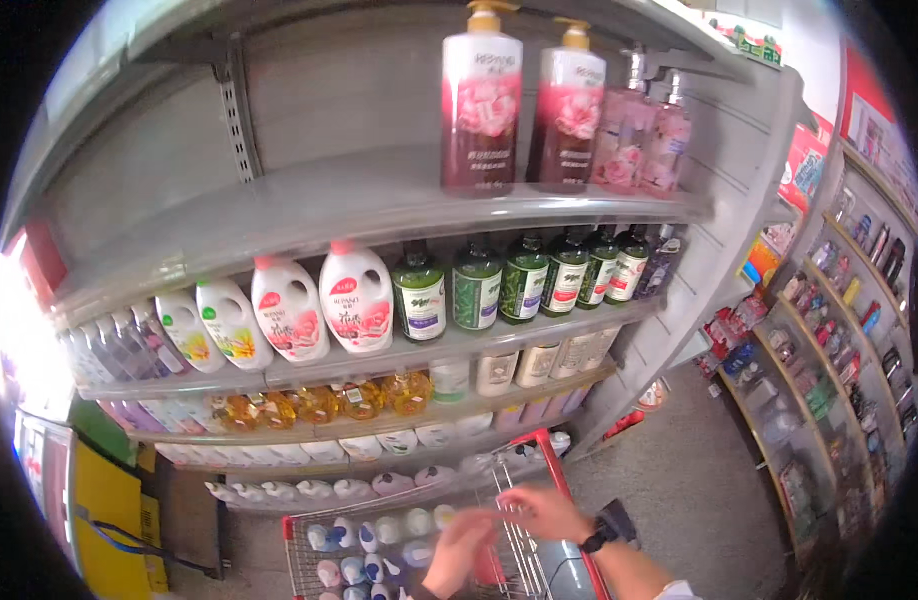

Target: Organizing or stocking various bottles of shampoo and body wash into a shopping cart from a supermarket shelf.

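My left hand (465, 551) and my right hand (537, 513) are close together, slightly blurred, over a wire shopping cart (519, 559) with red edge parts. A dark watch is on my right wrist. Whether either hand holds anything cannot be told. Several pump bottles (372, 568) stand in rows in the cart, left of my hands. In front is a shelf unit. Two large pink and white pump bottles (481, 112) stand on its upper shelf beside clear pink ones (665, 139). Below are white handled bottles (356, 300) and green bottles (419, 292).
Lower shelves carry round amber bottles (406, 390), cream bottles (496, 373) and white bottles (335, 489). A yellow box (106, 495) stands on the left by a dark flat cart. On the right, across grey floor (699, 472), is a shelf rack (826, 360) of small goods.
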Action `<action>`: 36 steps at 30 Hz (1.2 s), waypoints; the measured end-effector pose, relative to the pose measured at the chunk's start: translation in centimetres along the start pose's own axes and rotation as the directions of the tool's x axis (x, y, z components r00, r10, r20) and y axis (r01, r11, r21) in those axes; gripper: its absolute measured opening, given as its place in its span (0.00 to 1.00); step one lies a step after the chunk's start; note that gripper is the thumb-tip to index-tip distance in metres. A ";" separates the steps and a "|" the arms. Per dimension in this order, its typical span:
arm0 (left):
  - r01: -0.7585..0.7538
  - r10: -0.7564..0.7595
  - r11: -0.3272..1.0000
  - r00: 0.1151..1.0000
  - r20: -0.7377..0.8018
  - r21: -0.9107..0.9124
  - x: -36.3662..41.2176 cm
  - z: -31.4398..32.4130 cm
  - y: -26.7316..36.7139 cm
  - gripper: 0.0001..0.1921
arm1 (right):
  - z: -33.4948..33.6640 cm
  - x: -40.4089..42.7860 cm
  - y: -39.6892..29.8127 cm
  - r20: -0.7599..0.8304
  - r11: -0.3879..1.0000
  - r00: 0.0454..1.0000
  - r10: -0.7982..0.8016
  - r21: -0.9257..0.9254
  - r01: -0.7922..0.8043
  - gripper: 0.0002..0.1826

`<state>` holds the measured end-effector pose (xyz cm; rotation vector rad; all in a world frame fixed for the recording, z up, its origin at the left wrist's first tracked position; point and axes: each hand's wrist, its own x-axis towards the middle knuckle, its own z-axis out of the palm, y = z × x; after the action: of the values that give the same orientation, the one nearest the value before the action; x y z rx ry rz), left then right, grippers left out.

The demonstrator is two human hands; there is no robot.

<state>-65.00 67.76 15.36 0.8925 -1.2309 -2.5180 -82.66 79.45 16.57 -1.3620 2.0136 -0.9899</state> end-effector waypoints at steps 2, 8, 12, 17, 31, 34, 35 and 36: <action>-0.167 0.137 0.981 0.956 0.258 0.100 -1.1 4.9 5.6 0.11 | -4.9 -0.1 -3.6 -0.039 0.996 0.996 -0.078 -0.049 0.076 0.18; -0.647 0.458 0.745 0.675 0.578 0.165 -2.3 14.2 18.9 0.12 | -14.4 3.3 -10.1 -0.218 0.833 0.807 -0.549 -0.227 0.505 0.18; -0.881 0.775 0.413 0.473 0.418 0.231 3.6 18.0 29.2 0.16 | -20.6 9.9 -12.9 -0.530 0.851 0.801 -0.280 0.250 0.462 0.19; -0.897 0.950 0.175 0.262 0.169 0.405 14.1 16.8 39.0 0.33 | -25.2 20.6 -16.7 -0.728 0.890 0.557 -0.400 -0.162 0.427 0.30; -0.889 0.929 0.153 0.278 0.243 0.432 19.7 16.2 39.9 0.40 | -25.9 27.5 -18.1 -0.758 0.884 0.515 -0.400 -0.172 0.434 0.46; -0.850 0.957 0.034 0.180 0.229 0.525 18.3 17.3 38.9 0.40 | -25.5 26.5 -17.7 -0.766 0.807 0.457 -0.453 -0.134 0.575 0.45; -0.848 0.956 0.039 0.185 0.226 0.528 17.7 17.5 38.7 0.40 | -25.2 25.8 -17.5 -0.765 0.809 0.462 -0.449 -0.130 0.573 0.45; -0.903 0.929 0.144 0.264 0.259 0.405 17.0 17.3 38.8 0.40 | -24.6 24.7 -17.8 -0.738 0.773 0.487 -0.467 -0.074 0.630 0.44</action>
<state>-92.06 47.26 46.05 0.0556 -1.6846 -1.1284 -100.10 59.31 45.30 -1.7161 1.8507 -2.3025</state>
